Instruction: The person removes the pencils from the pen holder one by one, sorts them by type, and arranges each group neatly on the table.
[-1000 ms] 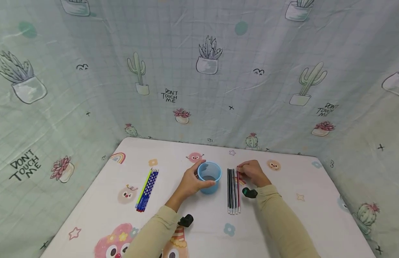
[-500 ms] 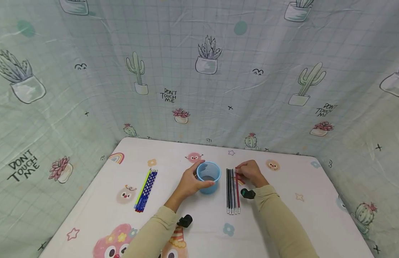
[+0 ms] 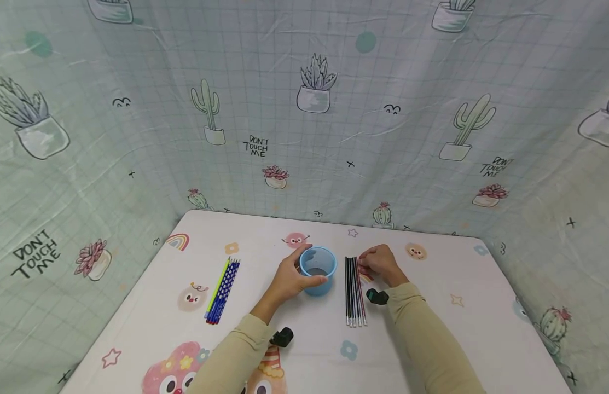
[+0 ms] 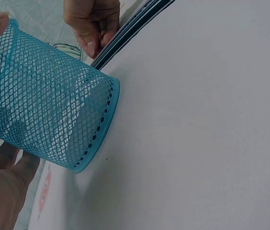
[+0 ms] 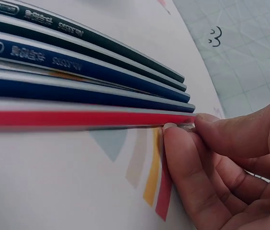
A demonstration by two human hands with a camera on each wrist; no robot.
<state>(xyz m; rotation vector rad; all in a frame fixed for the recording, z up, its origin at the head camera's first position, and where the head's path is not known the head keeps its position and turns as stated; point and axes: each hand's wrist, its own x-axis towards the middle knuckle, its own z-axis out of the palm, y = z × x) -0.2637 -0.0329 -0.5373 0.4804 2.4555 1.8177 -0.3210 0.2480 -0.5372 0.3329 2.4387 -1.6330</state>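
My left hand [image 3: 287, 280] holds a light blue mesh pencil cup [image 3: 319, 291], thumb near its rim and fingers round the far side. In the left wrist view the cup [image 4: 49, 96] shows its open weave and solid bottom edge. To its right, several dark green and blue pencils [image 3: 351, 293] lie side by side. A red pencil [image 5: 77, 119] lies along the right edge of that row. Thumb and forefinger of my right hand [image 3: 381, 265] pinch its far end, the thumb at the tip and the forefinger against its side.
On the left lie several blue patterned pencils [image 3: 225, 290] with a yellow-green pencil [image 3: 218, 287] beside them. All rest on a white table [image 3: 481, 328] with printed cartoons. A patterned cloth [image 3: 265, 208] hangs behind it and at both sides.
The red pencil's far end has shifted left, closing its gap to the dark pencils. My right hand has moved slightly left with it; the left hand and cup stay put.
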